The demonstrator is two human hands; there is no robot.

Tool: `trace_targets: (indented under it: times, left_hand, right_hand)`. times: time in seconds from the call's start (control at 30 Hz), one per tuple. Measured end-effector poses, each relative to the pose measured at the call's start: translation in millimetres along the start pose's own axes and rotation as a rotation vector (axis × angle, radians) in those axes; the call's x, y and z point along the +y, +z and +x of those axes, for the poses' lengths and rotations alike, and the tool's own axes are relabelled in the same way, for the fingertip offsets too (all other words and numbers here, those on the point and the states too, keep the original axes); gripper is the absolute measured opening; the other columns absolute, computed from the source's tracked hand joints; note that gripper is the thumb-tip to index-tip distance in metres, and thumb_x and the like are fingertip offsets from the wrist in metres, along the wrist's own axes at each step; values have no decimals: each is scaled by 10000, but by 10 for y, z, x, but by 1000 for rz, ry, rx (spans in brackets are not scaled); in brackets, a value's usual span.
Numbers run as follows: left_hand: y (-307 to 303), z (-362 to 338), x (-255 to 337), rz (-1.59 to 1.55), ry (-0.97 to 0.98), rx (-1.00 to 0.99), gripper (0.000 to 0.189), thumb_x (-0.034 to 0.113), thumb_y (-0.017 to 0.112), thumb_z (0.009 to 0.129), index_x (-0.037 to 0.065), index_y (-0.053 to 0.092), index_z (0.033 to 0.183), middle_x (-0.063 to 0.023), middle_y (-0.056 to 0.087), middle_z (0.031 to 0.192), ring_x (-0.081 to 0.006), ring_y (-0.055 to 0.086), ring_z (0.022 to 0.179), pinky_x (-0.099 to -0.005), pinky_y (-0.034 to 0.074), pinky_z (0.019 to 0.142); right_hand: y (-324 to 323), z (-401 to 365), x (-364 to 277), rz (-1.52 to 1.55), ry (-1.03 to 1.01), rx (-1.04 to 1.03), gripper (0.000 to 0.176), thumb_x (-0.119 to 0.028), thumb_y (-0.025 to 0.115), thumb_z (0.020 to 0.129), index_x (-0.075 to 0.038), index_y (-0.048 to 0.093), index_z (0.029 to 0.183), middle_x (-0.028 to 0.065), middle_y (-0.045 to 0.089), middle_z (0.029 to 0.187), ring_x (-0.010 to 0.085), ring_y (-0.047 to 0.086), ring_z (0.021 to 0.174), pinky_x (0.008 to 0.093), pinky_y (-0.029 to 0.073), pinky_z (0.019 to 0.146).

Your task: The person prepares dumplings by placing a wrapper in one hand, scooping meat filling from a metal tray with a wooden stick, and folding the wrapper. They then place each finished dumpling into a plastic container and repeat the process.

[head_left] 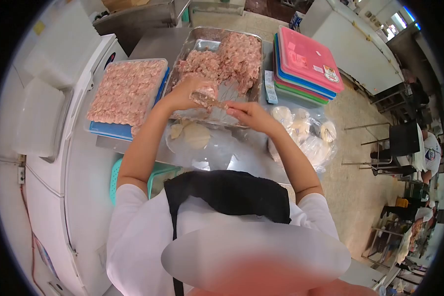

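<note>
Over the near edge of a metal tray [254,106] of minced meat [239,52], my left hand [185,93] curls around a small meat-filled dumpling [210,92], partly hidden by the fingers. My right hand [251,116] pinches the end of a narrow flat spatula [213,102]. Its other end, smeared with meat, lies against the dumpling at my left hand. Pale round dough wrappers [196,135] sit on clear plastic just below the tray. To the left, a tray of meat dumplings in close rows [126,91] rests on a blue lid [108,129].
Stacked coloured plastic containers [308,61] stand right of the metal tray. Nearer me are plastic bags of round pale dough pieces [303,130]. A white freezer [79,167] borders my left, with a green stool [116,182] beside it. Other people [431,153] are at the far right.
</note>
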State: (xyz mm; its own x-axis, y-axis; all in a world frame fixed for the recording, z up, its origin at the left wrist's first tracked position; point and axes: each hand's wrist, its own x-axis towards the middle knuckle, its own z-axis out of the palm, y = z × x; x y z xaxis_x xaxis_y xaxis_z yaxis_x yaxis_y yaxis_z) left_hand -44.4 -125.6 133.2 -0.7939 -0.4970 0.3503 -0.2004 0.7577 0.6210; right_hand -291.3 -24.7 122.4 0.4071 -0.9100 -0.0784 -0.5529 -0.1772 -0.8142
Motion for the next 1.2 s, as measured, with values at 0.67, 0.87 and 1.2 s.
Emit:
trace_targets:
  times: [0.67,0.87,1.2]
  left_hand:
    - [-250,29,265,-99,-301,191,576,171,771,723,58,540,1238,-133,598,1178,-231,549,1108,-333,429,947]
    - [-56,-92,-310,32,-171,193,479,191,768,691,7,623,1110,-148,640,1104,-237,600,1037,-331,454,919]
    - [56,-133,-330,-256,-608,176,556,217,735,755,9,533,1230,-109,645,1012,-166,614,814,-295,500,771]
  right_hand:
    - [-513,302,181,104,-166,248,338,-256,591,935,-10,622,1164,170,682,948,171,633,857,286,483,768]
    - [-320,471,121,-115,-187,99,304,-254,602,919,-32,651,1121,156,675,954,221,646,836,309,494,755]
    - [-147,580,661,-782,-38,238,271,-324,541,921,-175,641,1124,139,643,900,357,630,829,443,506,697]
